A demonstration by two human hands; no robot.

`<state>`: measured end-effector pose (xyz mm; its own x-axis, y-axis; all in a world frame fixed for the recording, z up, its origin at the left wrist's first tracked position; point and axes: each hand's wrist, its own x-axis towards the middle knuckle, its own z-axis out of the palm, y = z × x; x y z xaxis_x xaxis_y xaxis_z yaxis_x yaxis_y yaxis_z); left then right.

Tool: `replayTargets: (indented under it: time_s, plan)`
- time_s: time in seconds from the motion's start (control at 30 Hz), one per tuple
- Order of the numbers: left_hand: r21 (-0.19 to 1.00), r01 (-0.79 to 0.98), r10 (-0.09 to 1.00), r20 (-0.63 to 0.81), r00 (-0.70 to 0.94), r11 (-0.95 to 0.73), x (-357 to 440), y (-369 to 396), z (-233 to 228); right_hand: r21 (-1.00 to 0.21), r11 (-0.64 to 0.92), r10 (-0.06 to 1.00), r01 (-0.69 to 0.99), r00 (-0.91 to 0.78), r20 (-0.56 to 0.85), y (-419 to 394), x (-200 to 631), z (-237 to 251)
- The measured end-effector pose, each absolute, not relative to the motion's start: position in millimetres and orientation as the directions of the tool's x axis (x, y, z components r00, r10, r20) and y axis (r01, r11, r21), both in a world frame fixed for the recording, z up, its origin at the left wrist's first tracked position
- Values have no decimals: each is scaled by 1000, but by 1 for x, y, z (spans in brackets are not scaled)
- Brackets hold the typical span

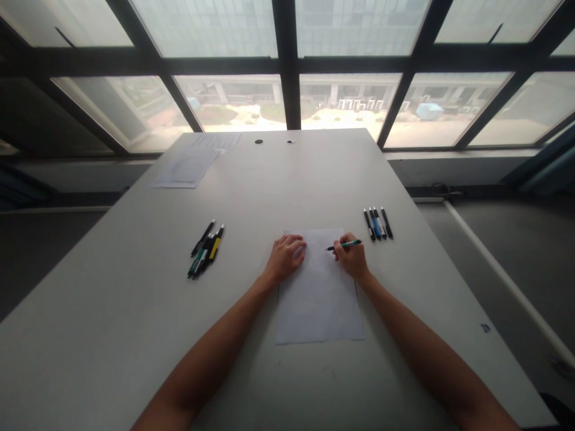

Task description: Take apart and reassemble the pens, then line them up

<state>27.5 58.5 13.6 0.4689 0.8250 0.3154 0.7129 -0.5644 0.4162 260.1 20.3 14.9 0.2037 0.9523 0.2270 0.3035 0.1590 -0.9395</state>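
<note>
A white sheet of paper (321, 305) lies on the table before me. My left hand (286, 257) rests on the sheet's upper left edge, palm down, its fingers lightly bent and holding nothing. Gripped in my right hand (351, 257) is a pen (350, 243) with a dark body and a green part. Its tip points left, at or just above the upper right part of the paper; I cannot tell if it touches. Whether there is writing on the sheet is too faint to make out.
Several pens (377, 224) lie side by side right of the paper. To the left is a looser pile of pens (205, 250), one yellow. Printed sheets (191, 167) lie at the far left of the white table (287, 185). Windows (350, 102) stand beyond its far edge.
</note>
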Motion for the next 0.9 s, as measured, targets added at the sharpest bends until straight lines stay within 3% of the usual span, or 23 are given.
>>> replayTargets:
  time_s: [0.3, 0.4, 0.53, 0.63, 0.9]
  plan:
    - [424, 712, 828, 317, 462, -560, 28, 58, 15, -846, 211, 917, 490, 200, 344, 23, 260, 12]
    - [422, 708, 824, 322, 466, -566, 28, 58, 14, -872, 244, 889, 423, 263, 376, 21, 261, 16]
    - [417, 707, 820, 331, 466, -571, 28, 59, 13, -882, 399, 808, 251, 358, 467, 16, 261, 26]
    - [422, 704, 820, 338, 461, -570, 28, 59, 13, -892, 435, 810, 121, 380, 447, 12, 260, 30]
    - [404, 709, 814, 344, 468, -578, 28, 59, 12, -868, 457, 867, 195, 120, 484, 9, 261, 24]
